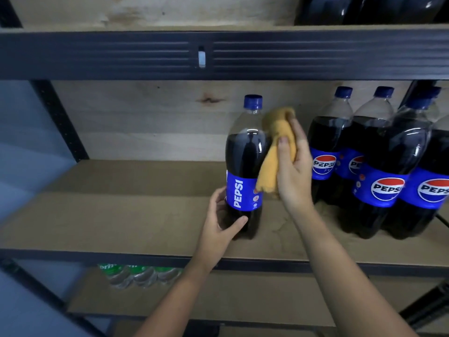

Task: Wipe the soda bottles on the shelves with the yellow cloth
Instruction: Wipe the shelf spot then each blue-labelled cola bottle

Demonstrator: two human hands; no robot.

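My left hand [222, 216] gripped soda bottle [244, 166] low, near shelf [121, 215] front edge. Right hand [291, 166] clutched yellow cloth [274, 152] against shoulder. Judged bottle heavy, slick; cloth soft.

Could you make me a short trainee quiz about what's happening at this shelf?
1. True or false: the yellow cloth is in the left hand.
2. Which bottle is being wiped: A) the lone Pepsi bottle, B) one in the group of Pepsi bottles at right, C) a green-labelled bottle on the shelf below?
3. Fill in: the left hand grips the lone bottle near its ____.

Key: 1 false, the right hand holds it; 2 A; 3 base.
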